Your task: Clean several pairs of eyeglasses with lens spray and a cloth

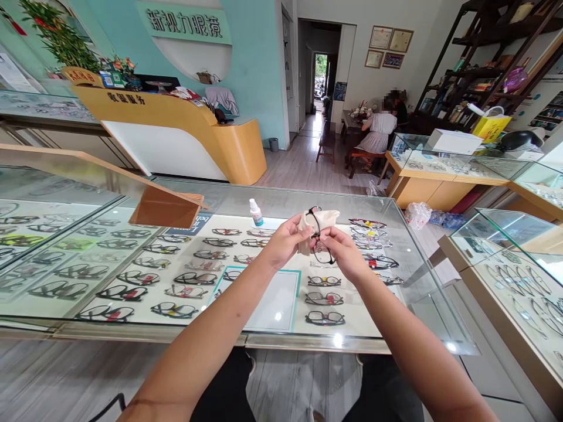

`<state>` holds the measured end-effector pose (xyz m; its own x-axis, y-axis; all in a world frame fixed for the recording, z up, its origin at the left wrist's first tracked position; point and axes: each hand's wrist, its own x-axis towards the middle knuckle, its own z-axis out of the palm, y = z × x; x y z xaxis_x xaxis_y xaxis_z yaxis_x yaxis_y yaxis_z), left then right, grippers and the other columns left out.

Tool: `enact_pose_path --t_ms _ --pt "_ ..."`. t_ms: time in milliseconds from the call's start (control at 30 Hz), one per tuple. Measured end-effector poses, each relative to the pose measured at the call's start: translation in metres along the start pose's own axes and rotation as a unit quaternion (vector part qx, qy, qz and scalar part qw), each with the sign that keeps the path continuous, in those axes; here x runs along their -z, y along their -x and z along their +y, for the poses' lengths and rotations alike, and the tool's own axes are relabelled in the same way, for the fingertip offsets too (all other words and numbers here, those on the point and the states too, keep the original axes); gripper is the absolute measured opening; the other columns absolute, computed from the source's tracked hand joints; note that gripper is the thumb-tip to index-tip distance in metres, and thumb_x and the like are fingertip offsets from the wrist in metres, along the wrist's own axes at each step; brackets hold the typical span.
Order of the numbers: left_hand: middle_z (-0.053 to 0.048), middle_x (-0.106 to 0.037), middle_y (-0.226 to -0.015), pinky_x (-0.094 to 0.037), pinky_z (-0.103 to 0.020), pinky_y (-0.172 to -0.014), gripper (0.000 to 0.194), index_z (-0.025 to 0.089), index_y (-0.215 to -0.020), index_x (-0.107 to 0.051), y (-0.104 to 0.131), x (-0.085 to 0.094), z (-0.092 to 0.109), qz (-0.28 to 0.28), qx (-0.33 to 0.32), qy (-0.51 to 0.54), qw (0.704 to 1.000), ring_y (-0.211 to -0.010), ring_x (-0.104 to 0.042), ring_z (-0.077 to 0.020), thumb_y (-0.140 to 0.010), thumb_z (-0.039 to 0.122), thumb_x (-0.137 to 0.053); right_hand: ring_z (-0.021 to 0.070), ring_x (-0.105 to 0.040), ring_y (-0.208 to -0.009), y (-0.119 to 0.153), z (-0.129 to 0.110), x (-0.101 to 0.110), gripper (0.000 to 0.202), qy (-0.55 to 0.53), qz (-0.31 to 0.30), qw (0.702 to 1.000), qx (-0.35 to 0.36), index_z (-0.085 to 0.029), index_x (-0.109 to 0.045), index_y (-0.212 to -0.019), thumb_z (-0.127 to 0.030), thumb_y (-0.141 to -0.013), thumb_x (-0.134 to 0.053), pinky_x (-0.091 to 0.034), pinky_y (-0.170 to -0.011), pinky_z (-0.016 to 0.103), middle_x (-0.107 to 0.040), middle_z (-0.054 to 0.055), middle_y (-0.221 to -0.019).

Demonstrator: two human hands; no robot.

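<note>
Over the glass display case (277, 196), both hands meet around one pair of dark-framed eyeglasses (324, 257). My left hand (285, 241) is closed on a cream cloth (328, 218), which is bunched against the upper part of the frame. The fingers of my right hand (343, 251) pinch the eyeglasses near the middle, and one lens hangs below them. Part of the frame is hidden by cloth and fingers. A small white spray bottle (255, 213) with a teal-marked label stands upright on the glass, left of and beyond my left hand.
Rows of eyeglasses (324, 299) lie inside the case under the glass. A brown slanted stand (165, 206) sits at the left. Another display case (505, 281) is on the right. Beyond are a yellow counter (240, 149) and a seated person (380, 129) at a table.
</note>
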<state>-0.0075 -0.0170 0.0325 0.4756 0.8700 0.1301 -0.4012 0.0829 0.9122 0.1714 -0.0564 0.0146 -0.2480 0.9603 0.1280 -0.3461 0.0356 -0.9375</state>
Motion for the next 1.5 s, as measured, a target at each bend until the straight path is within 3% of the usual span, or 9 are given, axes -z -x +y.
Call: enact_pose_path --t_ms 100,300,500,600,733,867,1067,1267,1500 --pt "0.005 -0.063 -0.067 -0.046 -0.021 -0.054 0.054 0.016 -0.11 -0.068 0.0 -0.004 -0.007 0.028 -0.017 -0.011 0.999 -0.051 -0.053 -0.008 -0.075 0.044 -0.098 0.0222 -0.068 -0.086 0.0 0.004 -0.006 0.034 -0.006 0.002 1.0 0.003 -0.024 -0.07 -0.092 -0.054 -0.086 -0.084 -0.05 -0.089 0.039 -0.076 0.004 -0.087" --pt "0.001 -0.063 -0.059 -0.039 -0.022 -0.042 0.059 0.019 -0.082 -0.057 -0.002 -0.001 -0.011 0.067 0.0 -0.028 0.997 -0.04 -0.048 -0.0088 -0.083 0.073 -0.082 0.0216 -0.066 -0.087 0.003 0.006 -0.017 0.035 0.029 -0.009 0.999 0.011 -0.023 -0.072 -0.095 -0.054 -0.086 -0.084 -0.051 -0.091 0.04 -0.077 0.005 -0.089" --pt "-0.001 -0.067 -0.068 -0.054 -0.026 -0.06 0.048 0.015 -0.101 -0.066 -0.001 0.004 0.003 -0.034 0.022 0.011 0.999 -0.058 -0.063 -0.0139 -0.08 0.049 -0.094 0.0214 -0.068 -0.089 0.004 0.005 -0.007 0.03 -0.026 0.013 1.0 0.009 -0.024 -0.068 -0.092 -0.05 -0.09 -0.082 -0.05 -0.09 0.038 -0.078 0.004 -0.09" --pt "0.003 -0.065 -0.068 -0.053 -0.024 -0.059 0.048 0.016 -0.106 -0.066 -0.001 0.003 -0.001 -0.032 0.012 -0.006 0.999 -0.056 -0.06 -0.011 -0.078 0.04 -0.097 0.021 -0.068 -0.086 0.003 0.008 -0.006 0.031 -0.032 0.004 0.999 0.005 -0.023 -0.069 -0.092 -0.051 -0.089 -0.083 -0.05 -0.087 0.037 -0.078 0.004 -0.088" --pt "0.005 -0.06 -0.06 -0.043 -0.021 -0.044 0.05 0.018 -0.093 -0.06 -0.001 0.001 -0.012 0.032 -0.016 -0.038 0.999 -0.042 -0.049 -0.0079 -0.082 0.057 -0.091 0.0207 -0.068 -0.083 0.003 0.012 -0.014 0.035 -0.004 -0.007 1.0 0.004 -0.022 -0.072 -0.096 -0.053 -0.087 -0.083 -0.051 -0.085 0.038 -0.077 0.004 -0.087" --pt "0.005 -0.058 -0.052 -0.042 -0.022 -0.041 0.054 0.02 -0.088 -0.057 -0.002 0.0 -0.012 0.044 -0.003 -0.028 0.999 -0.036 -0.047 -0.0097 -0.087 0.069 -0.08 0.0209 -0.067 -0.086 0.005 0.01 -0.017 0.035 0.026 -0.009 1.0 0.006 -0.021 -0.072 -0.097 -0.054 -0.088 -0.082 -0.051 -0.087 0.038 -0.078 0.005 -0.089" --pt "-0.002 -0.067 -0.064 -0.054 -0.027 -0.051 0.054 0.016 -0.09 -0.062 -0.005 0.009 -0.006 0.005 0.024 -0.005 1.0 -0.052 -0.063 -0.0157 -0.083 0.063 -0.087 0.0204 -0.067 -0.081 0.002 0.01 -0.006 0.031 -0.014 0.022 1.0 -0.002 -0.023 -0.067 -0.09 -0.05 -0.088 -0.082 -0.05 -0.084 0.037 -0.077 0.004 -0.086" --pt "0.003 -0.066 -0.069 -0.053 -0.024 -0.056 0.048 0.016 -0.102 -0.065 -0.001 0.004 -0.006 -0.019 0.02 -0.014 1.0 -0.053 -0.06 -0.011 -0.079 0.044 -0.096 0.0201 -0.066 -0.079 0.001 0.012 -0.004 0.031 -0.019 0.012 1.0 -0.015 -0.022 -0.068 -0.09 -0.05 -0.088 -0.082 -0.05 -0.084 0.038 -0.077 0.004 -0.085" --pt "0.001 -0.063 -0.057 -0.046 -0.024 -0.043 0.054 0.018 -0.082 -0.059 -0.001 0.0 -0.007 0.03 0.003 -0.035 0.999 -0.04 -0.053 -0.0119 -0.088 0.067 -0.081 0.0201 -0.065 -0.082 0.004 0.003 -0.011 0.032 0.052 -0.012 0.999 0.0 -0.021 -0.072 -0.093 -0.052 -0.088 -0.08 -0.049 -0.084 0.038 -0.077 0.005 -0.087"
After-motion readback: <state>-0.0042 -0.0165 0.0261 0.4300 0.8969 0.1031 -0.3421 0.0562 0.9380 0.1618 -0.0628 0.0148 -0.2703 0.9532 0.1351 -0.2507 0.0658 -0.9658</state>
